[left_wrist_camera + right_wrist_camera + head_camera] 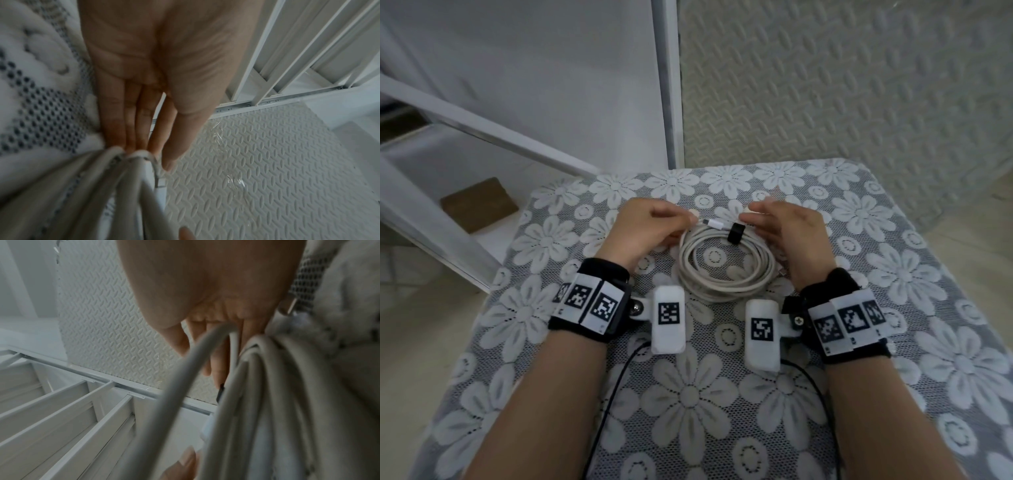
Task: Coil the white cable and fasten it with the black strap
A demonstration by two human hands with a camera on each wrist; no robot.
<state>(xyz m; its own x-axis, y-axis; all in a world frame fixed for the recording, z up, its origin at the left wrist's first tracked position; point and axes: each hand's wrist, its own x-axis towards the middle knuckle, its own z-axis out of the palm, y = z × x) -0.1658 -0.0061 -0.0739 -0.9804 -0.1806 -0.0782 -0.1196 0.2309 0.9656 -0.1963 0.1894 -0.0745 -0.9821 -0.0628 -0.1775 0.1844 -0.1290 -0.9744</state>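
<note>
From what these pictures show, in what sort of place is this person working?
Probably a room in a home, not a workshop. The white cable lies on a small table under a lace cloth with flowers; behind it stand padded foam wall panels and a white metal frame.

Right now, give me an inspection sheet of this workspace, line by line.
Surface: table under a white floral lace cloth.
Job's things: white cable lies coiled; black strap sits round the far side of the coil.
Clutter: nothing seen on the table.
Hands: left hand and right hand flank the coil, fingers straight, at its edges.
Cables: thin black leads run from the wrist cameras.
Surroundings: embossed wall panel, white metal frame, brown block on the floor.
</note>
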